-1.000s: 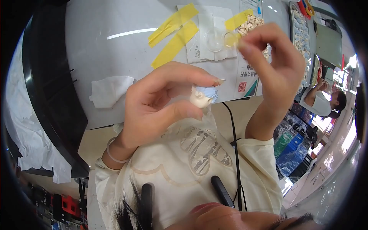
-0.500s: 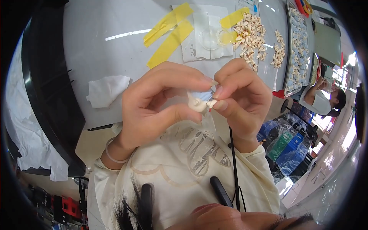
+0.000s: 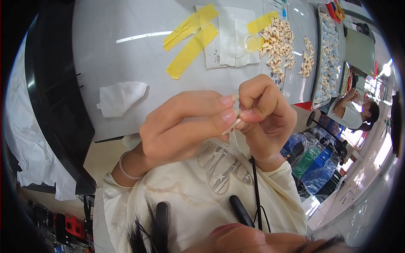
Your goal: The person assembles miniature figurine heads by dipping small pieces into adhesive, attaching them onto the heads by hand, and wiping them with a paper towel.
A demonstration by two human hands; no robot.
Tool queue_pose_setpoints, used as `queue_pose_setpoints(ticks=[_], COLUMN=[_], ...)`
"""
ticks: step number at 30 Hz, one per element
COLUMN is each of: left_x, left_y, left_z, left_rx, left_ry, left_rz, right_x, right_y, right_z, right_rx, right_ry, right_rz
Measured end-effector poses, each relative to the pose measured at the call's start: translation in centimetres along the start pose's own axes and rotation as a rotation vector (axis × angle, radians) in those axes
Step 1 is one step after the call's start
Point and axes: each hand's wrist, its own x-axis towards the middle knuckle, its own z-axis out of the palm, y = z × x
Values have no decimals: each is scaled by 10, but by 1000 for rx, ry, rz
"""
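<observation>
Both hands meet above the table's near edge, in front of my chest. My left hand (image 3: 185, 124) is closed, its thumb and fingers pinched round a small cream figurine (image 3: 230, 128). Most of the figurine is hidden behind the fingers; a pale sliver and a spot of red show below the fingertips. From the right, my right hand (image 3: 268, 114) is also closed on the same piece, with its thumb against it and its index finger bent.
Yellow tape strips (image 3: 192, 52), white paper (image 3: 211, 57) with clear round dishes (image 3: 234, 45), and a folded cloth (image 3: 121, 99) lie on the table (image 3: 126, 63). Small cream pieces (image 3: 278, 42) are heaped beside a tray (image 3: 316, 90) of blue-and-cream pieces. Another person (image 3: 348, 113) sits at far right.
My left fingers have closed in over the figurine, hiding its blue part, which showed before. My right hand has shifted slightly down, its fingers curled more.
</observation>
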Motion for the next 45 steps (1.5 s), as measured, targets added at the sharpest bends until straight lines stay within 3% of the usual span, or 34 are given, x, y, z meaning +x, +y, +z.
queue_pose_setpoints(ticks=[17, 20, 22, 26, 29, 31, 39, 45], left_x=[1, 2, 1, 1, -1, -2, 2, 8], left_y=[-1, 1, 7, 3, 1, 2, 1, 8], left_z=[1, -3, -4, -5, -5, -5, -7, -6], left_rx=[39, -130, -226, -279, -358, -514, -670, -638], left_ry=[21, 37, 102, 103, 101, 137, 99, 118], left_rz=[59, -42, -221, -291, -339, -459, -470, -574], right_x=[3, 9, 11, 11, 10, 8, -4, -1], right_y=[-3, -2, -6, -7, -2, 2, 2, 0], right_z=[-1, -4, -2, -4, -5, -7, -20, -6], right_rx=[76, 148, 129, 143, 191, 240, 433, 219], right_ry=[-2, -51, -26, 2, 57, 91, -12, 56], right_rz=[77, 1, 23, 96, 28, 29, 143, 54])
